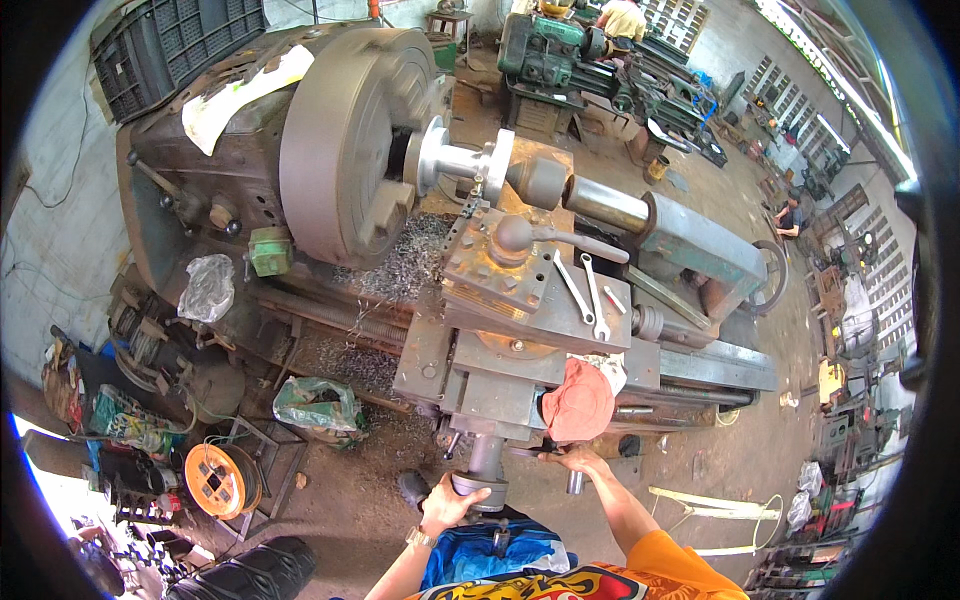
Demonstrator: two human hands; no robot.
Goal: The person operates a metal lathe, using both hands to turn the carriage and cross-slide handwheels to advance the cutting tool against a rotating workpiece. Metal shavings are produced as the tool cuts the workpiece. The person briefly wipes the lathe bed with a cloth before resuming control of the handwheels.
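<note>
I stand at a large metal lathe. My left hand (452, 503) is closed around the rim of the round cross-slide handwheel (483, 486) at the front of the carriage. Just to its right, my right hand (580, 461) grips a dark lever (536, 453), its fingers partly hidden. Ahead, the big chuck (345, 150) looks blurred at its face. A shiny flanged metal workpiece (455, 160) sits between it and the tailstock quill (605, 203). The tool post (495, 265), with a ball-ended clamp handle (515, 235), stands close to the workpiece.
Two wrenches (590, 297) lie on the carriage beside a red cloth (578, 400). Metal chips (405, 260) cover the bed below the chuck. An orange spool (214, 480) and a green plastic bag (318, 405) are on the left. Another green lathe (545, 55) stands behind; people are farther off.
</note>
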